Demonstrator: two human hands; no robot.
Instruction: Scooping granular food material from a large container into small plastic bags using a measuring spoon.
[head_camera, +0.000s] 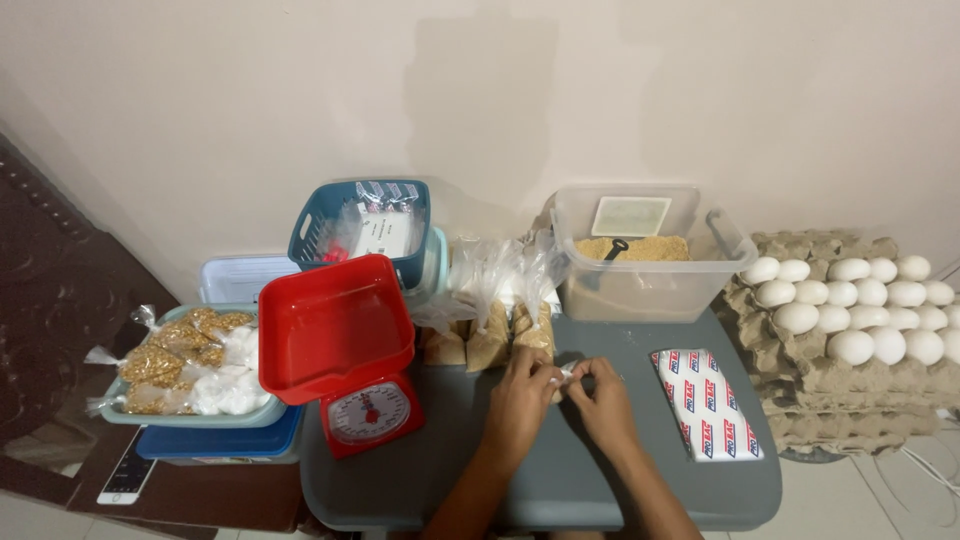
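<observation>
Your left hand and right hand meet near the middle of the grey worktop, forearms entering from the bottom edge. The fingers of both hands are closed in a pinch on a small clear plastic bag, which sits between the two hands just above the worktop surface; its contents are too hidden to tell.

To your right, a flat packet with a red, white and blue pattern lies on the worktop, apart from the right hand. To your left, a red kitchen scale with a square red pan and a round dial stands at the worktop's left edge. Lower left, a phone lies on a dark surface.

Just beyond your hands, several filled clear bags of brown grain stand upright in a row, touching one another, their loose tops rising toward the wall.

Further left, a pale tray holds knotted bags of brown and white goods and rests on a blue lid.

Behind the row of bags, a clear plastic tub contains brown grain with a black scoop in it. Behind the scale, a blue basket holds packets. At the far right, white eggs fill the top of a stack of grey cardboard egg trays beside the worktop. A plain light wall closes the scene.
</observation>
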